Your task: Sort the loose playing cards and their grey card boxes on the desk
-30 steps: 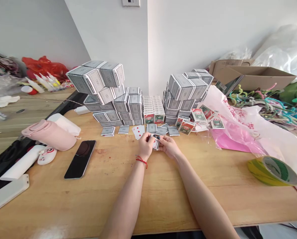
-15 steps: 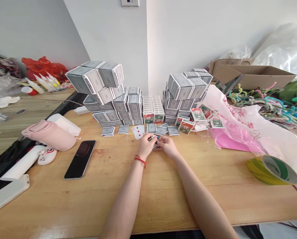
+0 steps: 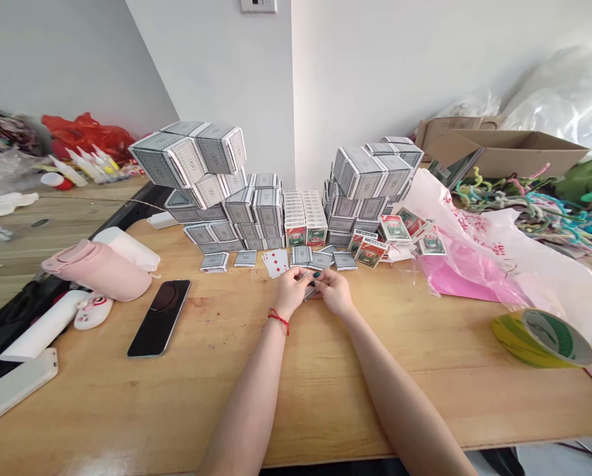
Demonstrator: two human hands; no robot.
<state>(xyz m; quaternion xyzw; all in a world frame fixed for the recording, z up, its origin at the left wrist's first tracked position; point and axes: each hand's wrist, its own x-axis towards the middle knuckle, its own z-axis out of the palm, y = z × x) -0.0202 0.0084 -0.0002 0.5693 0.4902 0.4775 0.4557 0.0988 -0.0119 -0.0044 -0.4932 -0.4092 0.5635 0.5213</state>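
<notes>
My left hand (image 3: 290, 291), with a red string at the wrist, and my right hand (image 3: 334, 291) meet at the middle of the wooden table (image 3: 326, 396). Both are closed on a small deck of playing cards (image 3: 308, 288), mostly hidden between the fingers. Just beyond them lie several small grey-backed decks (image 3: 303, 255) and a face-up red diamond card (image 3: 275, 262). Behind stand two stacks of grey patterned card cartons, the left stack (image 3: 211, 178) and the right stack (image 3: 370, 178), with rows of red-green boxed decks (image 3: 306, 221) between.
A black phone (image 3: 160, 317), a pink bottle (image 3: 98, 271) and white items lie at the left. Loose red-green deck boxes (image 3: 400, 235), a pink plastic bag (image 3: 474, 258) and a yellow-green tape roll (image 3: 544, 340) are at the right. A cardboard box (image 3: 504, 152) sits behind.
The hands have lowered the deck slightly toward the table and drawn closer together around it; the cards show less than a second ago.
</notes>
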